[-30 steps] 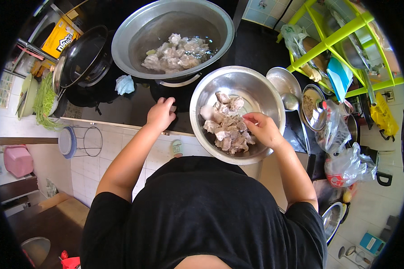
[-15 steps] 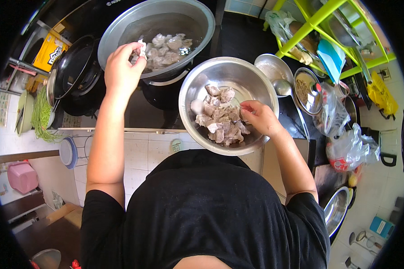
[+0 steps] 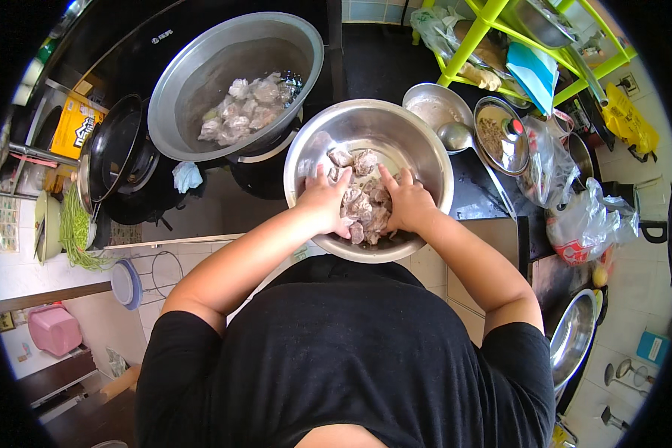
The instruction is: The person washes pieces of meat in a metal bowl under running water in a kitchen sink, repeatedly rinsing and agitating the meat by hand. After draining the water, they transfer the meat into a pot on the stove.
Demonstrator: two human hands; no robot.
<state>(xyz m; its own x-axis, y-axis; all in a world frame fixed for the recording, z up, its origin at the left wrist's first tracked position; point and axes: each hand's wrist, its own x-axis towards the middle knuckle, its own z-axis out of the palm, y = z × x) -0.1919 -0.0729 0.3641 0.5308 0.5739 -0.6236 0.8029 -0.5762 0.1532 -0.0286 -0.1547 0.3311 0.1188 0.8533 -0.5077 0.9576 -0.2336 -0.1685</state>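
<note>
A wide stainless steel bowl (image 3: 442, 175) stands on the counter in front of me, holding a heap of pale brownish meat chunks (image 3: 366, 205). Inside the bowl, my left hand (image 3: 325, 200) rests against the left side of the heap, its fingers spread. My right hand (image 3: 411, 203) lies along the other side, fingers also apart. Both touch the meat, but neither closes around a piece. To the upper left, a large grey metal pot (image 3: 161, 112) on the stove contains water and more meat chunks (image 3: 239, 116).
A light blue cloth (image 3: 187, 177) lies below the pot. At left are a black wok (image 3: 119, 142) and green vegetables (image 3: 73, 224). Right of the bowl stand a small pan (image 3: 425, 104), a ladle (image 3: 455, 137), a glass lid (image 3: 504, 153), plastic bags (image 3: 582, 228) and a green rack (image 3: 493, 19).
My left hand has come from the pot down into the steel bowl; the pale piece it held is no longer in it. My right hand has shifted slightly left and spread its fingers.
</note>
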